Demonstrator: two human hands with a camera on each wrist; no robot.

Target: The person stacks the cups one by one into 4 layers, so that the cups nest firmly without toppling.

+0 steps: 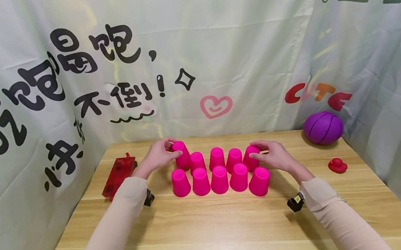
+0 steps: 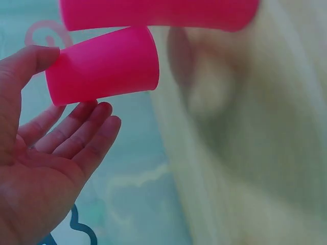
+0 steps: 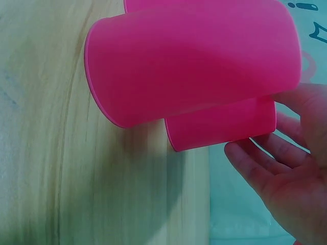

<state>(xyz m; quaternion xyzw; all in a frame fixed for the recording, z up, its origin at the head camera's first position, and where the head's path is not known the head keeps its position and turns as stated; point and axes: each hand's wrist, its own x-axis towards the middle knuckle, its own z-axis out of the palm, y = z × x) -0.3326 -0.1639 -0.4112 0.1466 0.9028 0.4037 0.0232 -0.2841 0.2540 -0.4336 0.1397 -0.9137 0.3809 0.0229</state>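
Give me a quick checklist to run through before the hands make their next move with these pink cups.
1. Left hand pinching the back row's left-end cup: ok.
2. Right hand pinching the back row's right-end cup: ok.
3. Left-end cup resting on the table: cannot tell; its top stands higher than the other back-row cups.
4. Front row straight: not ok; its right-end cup sits nearer the table's front.
5. Purple ball apart from the cups: ok, off to the right.
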